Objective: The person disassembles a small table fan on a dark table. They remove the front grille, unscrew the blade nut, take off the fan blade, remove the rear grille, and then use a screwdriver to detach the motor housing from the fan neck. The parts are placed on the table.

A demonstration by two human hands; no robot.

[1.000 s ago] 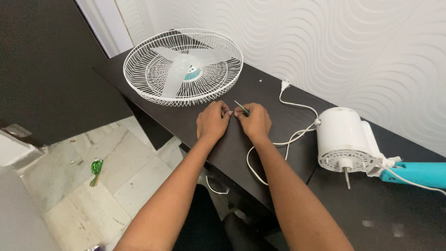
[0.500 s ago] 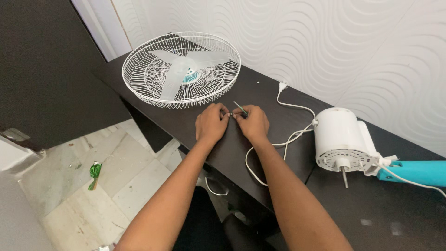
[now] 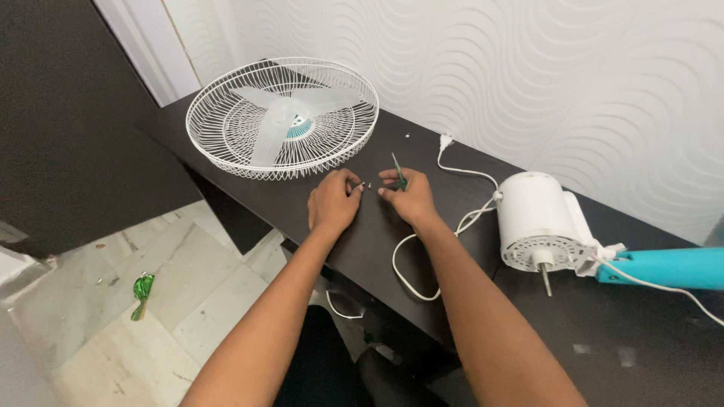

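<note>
Two hands work a tiny part on a dark desk [image 3: 422, 132].

The left hand [image 3: 330, 202] pinches a small pale screw [image 3: 361, 184] at its fingertips; the right hand [image 3: 407, 197] grips a thin green-handled screwdriver [image 3: 397, 170], its tip pointing to 11 o'clock. A white fan cage [image 3: 283, 117] lies at 10 o'clock, a white motor housing [image 3: 537, 221] at 3 o'clock, its cord [image 3: 422, 237] looping near the right wrist.

Pretty even indoor light here, soft shadows under my hands [image 3: 369, 202], slight sheen on the dark table [image 3: 603, 332], edges a bit stretched, mostly sharp.
</note>
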